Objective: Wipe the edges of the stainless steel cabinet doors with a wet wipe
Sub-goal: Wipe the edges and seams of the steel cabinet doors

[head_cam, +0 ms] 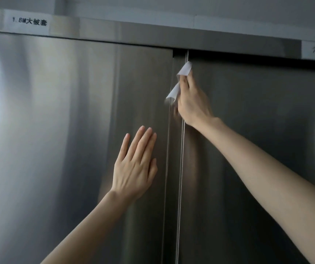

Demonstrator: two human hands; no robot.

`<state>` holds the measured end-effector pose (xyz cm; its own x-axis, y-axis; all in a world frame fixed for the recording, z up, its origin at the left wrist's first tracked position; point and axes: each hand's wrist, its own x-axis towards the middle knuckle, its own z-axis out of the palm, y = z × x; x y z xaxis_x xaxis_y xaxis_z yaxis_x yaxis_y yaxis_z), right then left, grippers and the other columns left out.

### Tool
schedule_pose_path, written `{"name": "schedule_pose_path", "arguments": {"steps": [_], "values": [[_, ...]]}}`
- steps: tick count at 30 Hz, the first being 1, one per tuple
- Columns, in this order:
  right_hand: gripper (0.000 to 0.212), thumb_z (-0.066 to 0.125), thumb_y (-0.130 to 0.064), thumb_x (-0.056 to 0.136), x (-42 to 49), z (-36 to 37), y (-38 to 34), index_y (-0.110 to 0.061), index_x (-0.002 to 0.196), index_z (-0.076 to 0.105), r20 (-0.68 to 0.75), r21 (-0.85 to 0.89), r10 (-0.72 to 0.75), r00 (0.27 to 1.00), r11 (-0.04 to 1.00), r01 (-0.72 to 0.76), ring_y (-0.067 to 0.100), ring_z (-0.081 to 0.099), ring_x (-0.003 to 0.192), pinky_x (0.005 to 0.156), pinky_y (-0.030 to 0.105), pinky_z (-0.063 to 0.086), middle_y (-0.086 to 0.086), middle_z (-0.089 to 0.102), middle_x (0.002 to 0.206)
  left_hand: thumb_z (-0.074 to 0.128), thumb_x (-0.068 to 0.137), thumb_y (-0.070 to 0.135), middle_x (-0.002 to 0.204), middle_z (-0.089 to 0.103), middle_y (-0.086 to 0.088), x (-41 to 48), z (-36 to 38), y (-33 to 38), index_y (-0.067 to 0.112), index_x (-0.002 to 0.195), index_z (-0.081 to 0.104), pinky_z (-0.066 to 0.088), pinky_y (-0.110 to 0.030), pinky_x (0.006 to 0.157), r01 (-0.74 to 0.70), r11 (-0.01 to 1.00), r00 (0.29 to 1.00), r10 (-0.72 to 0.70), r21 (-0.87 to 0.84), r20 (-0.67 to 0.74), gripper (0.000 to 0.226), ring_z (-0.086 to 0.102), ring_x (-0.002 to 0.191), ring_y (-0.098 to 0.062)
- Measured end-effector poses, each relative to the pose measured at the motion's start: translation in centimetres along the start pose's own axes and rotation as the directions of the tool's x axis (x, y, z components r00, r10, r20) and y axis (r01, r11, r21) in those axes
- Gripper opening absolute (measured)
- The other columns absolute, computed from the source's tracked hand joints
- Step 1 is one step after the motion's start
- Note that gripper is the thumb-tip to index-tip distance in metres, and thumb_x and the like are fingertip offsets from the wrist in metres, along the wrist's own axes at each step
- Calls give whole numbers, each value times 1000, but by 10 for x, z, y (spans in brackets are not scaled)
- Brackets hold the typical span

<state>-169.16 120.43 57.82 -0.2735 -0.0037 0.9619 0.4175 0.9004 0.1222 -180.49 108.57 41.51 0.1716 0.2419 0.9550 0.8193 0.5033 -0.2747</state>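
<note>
Right hand (191, 100): fingers curled round the wet wipe (179, 80), holding it against the vertical edge of the right door (257, 149), near its top.
Left hand (135, 164): fingers straight, palm flat on the left door (57, 130), beside the seam.
Top rail (152, 35): two paper labels (27, 21).

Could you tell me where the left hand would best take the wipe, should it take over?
Probably the wipe's lower flap, pinched from the left: it hangs free there, while the right hand grips its middle.
</note>
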Motion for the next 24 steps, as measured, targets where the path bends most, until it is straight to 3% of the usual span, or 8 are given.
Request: {"name": "schedule_pose_path", "arguments": {"steps": [5,11,14,16,19,24], "values": [[48,34,-7,98,3,11,0,-1,145,29,-41,15,16,999,1000,-15,34,39,130,98,36,38,16,13,157,35,95,25,155,35,-10,27,-7,0,4,147,38,18,-48,119,-14,999,999,13,-32,-40,56,26,146,-26],[49,33,-7,99,29,-6,4,-5,147,28,-41,25,9,999,1000,-8,37,47,117,84,38,39,11,14,157,33,97,26,156,34,-8,23,3,-3,6,147,38,21,-47,117,-34,999,999,34,-5,-24,55,24,146,-23],[50,35,-5,97,17,3,3,-1,146,30,-71,54,-9,997,998,13,35,39,130,100,36,35,16,16,156,33,97,25,156,33,-8,23,3,-1,6,148,38,19,-46,118,-23,1000,998,22,-12,-50,54,23,147,-23],[48,40,-6,93,-15,17,5,4,141,38,-103,89,-44,994,995,54,41,36,133,104,43,38,25,25,151,33,97,23,156,31,-9,17,4,2,5,148,37,16,-45,120,1,999,998,-2,-33,-55,54,22,147,-23],[49,53,-9,90,-96,41,8,5,136,45,-136,111,-120,983,985,135,44,37,132,98,46,44,32,34,144,35,97,20,156,32,-12,-5,6,11,2,147,37,14,-43,121,53,996,996,-58,-72,-67,54,23,146,-25],[69,72,-20,84,-264,79,-3,2,140,38,9,147,-226,974,964,222,41,26,137,117,39,19,32,26,147,40,97,14,156,30,-15,-65,6,29,0,147,35,12,-42,122,97,991,995,-99,-95,-14,53,22,146,-26]]}}
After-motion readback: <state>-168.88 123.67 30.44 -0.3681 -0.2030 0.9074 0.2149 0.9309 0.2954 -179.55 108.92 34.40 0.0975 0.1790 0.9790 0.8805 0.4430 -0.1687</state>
